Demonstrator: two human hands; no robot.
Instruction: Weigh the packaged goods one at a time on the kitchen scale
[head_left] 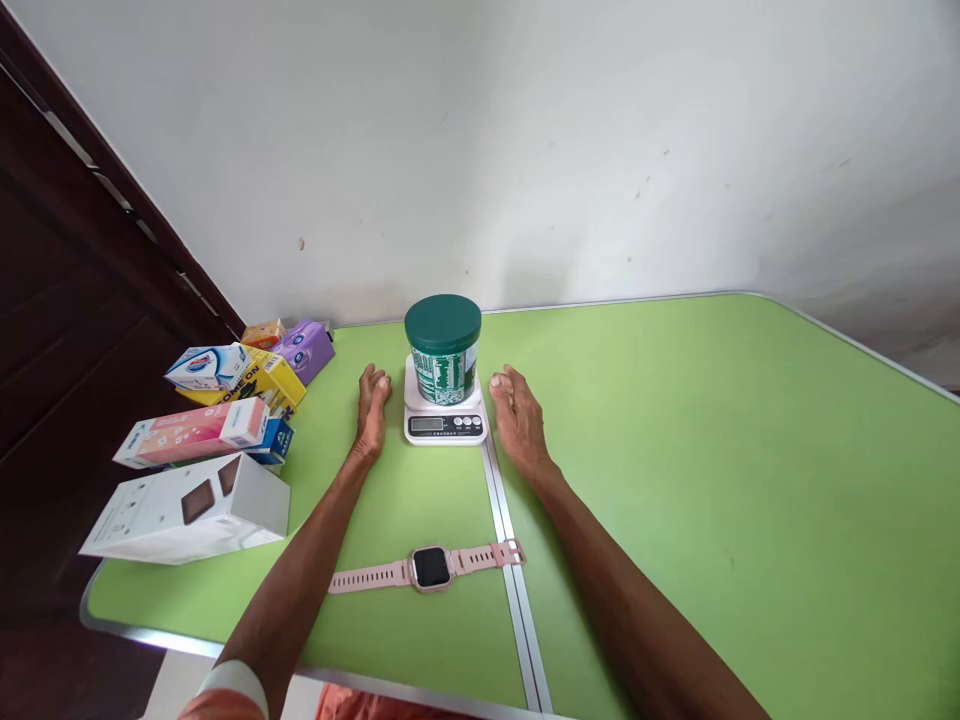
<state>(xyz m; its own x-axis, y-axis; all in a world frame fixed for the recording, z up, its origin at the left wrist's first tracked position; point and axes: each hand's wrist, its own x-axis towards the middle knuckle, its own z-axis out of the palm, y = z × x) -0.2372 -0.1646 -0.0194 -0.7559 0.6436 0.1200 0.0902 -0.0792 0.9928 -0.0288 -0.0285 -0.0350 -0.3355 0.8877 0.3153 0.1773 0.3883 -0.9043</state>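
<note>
A round tub [444,350] with a dark green lid stands upright on a white kitchen scale [445,428]. The scale's small display looks blank. My left hand [372,408] rests on its edge on the table just left of the scale, fingers extended and holding nothing. On the other side, my right hand [519,415] lies close to the scale's right edge, fingers loosely curved and nothing in it. Neither hand touches the tub. Nearer to me, a pink-strapped smartwatch [430,568] lies flat between my forearms, its screen dark.
Several boxes are piled at the left end of the green table [712,480], among them a white box [195,508], a pink box [196,432], a yellow box [274,378] and a purple pack [306,348]. A metal seam runs front to back. A wall stands behind.
</note>
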